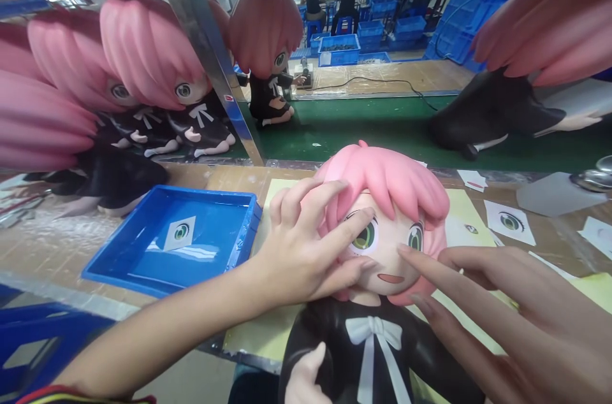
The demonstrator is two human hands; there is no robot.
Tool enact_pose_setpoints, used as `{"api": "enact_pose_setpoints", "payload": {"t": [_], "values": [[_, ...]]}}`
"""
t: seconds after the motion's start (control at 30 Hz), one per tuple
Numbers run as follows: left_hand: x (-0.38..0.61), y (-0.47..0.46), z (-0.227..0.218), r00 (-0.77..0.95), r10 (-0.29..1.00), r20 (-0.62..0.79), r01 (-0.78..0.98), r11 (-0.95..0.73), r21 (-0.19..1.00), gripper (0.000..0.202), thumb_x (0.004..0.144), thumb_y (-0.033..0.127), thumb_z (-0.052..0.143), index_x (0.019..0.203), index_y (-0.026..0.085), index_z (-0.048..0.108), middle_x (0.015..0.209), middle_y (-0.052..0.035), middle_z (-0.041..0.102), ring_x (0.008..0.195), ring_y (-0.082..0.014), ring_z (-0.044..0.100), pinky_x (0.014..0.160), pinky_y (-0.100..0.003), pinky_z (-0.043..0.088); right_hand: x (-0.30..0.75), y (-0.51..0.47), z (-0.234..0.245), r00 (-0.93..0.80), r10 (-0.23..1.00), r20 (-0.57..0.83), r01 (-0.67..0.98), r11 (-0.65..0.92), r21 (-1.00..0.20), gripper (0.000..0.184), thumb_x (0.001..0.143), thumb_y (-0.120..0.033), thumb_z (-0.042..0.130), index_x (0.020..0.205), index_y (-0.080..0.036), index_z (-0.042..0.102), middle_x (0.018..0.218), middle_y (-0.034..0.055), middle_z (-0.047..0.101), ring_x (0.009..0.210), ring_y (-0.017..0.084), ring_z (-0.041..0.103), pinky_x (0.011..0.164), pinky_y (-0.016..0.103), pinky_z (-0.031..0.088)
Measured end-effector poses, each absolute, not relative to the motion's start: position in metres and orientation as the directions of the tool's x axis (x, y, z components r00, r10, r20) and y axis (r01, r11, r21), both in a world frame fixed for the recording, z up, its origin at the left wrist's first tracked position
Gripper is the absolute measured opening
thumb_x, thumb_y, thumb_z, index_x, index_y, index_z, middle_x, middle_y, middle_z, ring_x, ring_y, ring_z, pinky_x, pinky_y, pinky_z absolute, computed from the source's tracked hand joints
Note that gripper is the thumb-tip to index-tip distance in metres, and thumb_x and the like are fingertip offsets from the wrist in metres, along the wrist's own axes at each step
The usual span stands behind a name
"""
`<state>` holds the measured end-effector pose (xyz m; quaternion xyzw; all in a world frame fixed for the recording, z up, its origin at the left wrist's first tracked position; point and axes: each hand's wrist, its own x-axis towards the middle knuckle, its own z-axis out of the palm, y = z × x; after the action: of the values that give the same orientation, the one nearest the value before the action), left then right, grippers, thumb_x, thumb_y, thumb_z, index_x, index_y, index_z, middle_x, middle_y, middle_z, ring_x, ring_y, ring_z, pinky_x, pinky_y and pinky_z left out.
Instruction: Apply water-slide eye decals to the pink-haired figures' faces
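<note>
On the desk (43, 251), at five o'clock, a pink-haired doll (375, 295) faces up; at eight, a blue water tray (252, 206). The left hand (296, 251) spreads over the doll's face; the right hand (516, 315), loosely open, points there. Both seem empty. Likely smoothing an eye (364, 236): light fingertips needed next.

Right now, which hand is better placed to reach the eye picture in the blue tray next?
Likely the left hand: it's nearer the blue tray; the figure's face lies between tray and right hand.
</note>
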<state>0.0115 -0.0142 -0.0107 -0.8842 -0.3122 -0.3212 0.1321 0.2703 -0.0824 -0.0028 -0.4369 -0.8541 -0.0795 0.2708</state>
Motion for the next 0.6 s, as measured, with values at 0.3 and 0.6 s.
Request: {"api": "enact_pose_setpoints", "payload": {"t": [0.3,0.6], "values": [[0.006,-0.013,-0.012,0.585,0.437,0.684,0.632,-0.773,-0.047,0.047,0.098,0.044,0.06,0.137,0.018,0.068,0.141,-0.0208,0.055,0.133,-0.0401,0.045,0.111,-0.058,0.037,0.271,-0.069,-0.006,-0.686,0.581,0.438,0.712,0.658,0.244,0.042,0.098,-0.015,0.037,0.128,-0.016,0.067,0.096,0.0121,0.07,0.086,0.033,0.066,0.067,0.048,0.048],[0.007,-0.011,-0.013,0.596,0.461,0.658,0.649,-0.759,-0.056,0.055,0.101,0.054,0.052,0.143,0.02,0.064,0.147,-0.0222,0.05,0.136,-0.0427,0.042,0.112,-0.06,0.034,0.266,-0.065,-0.005,-0.66,0.606,0.444,0.731,0.655,0.192,0.049,0.103,-0.022,0.036,0.148,-0.014,0.054,0.093,0.0108,0.07,0.089,0.032,0.067,0.065,0.046,0.048]]}}
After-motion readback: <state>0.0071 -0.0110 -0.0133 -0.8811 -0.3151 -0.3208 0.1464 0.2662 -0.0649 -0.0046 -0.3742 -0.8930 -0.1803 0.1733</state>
